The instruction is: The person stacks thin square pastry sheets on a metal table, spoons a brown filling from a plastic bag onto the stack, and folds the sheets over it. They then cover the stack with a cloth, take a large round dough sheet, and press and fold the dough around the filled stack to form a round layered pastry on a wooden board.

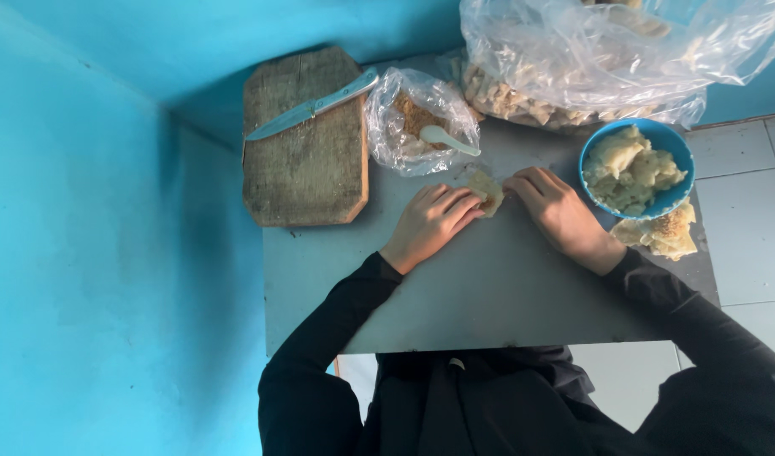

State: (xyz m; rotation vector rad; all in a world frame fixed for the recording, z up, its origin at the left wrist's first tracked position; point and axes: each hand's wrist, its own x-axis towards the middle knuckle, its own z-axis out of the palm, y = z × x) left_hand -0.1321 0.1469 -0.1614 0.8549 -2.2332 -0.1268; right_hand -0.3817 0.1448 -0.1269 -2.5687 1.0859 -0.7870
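While both hands meet at the middle of the grey table (489,295), a small pale piece of dough (486,191) lies flat between them, so each side can be pressed. The left hand (434,221) is nearly flat, its fingers resting on the piece's left edge; the right hand (558,213) is curled, its fingertips pinching the right edge. An open small bag (417,127) of brown filling with a white spoon (447,139) stands just behind, near for scooping. A blue bowl (637,169) of similar pieces sits at the right, and a knife (311,108) rests on the wooden board (305,160) at the left, well apart.
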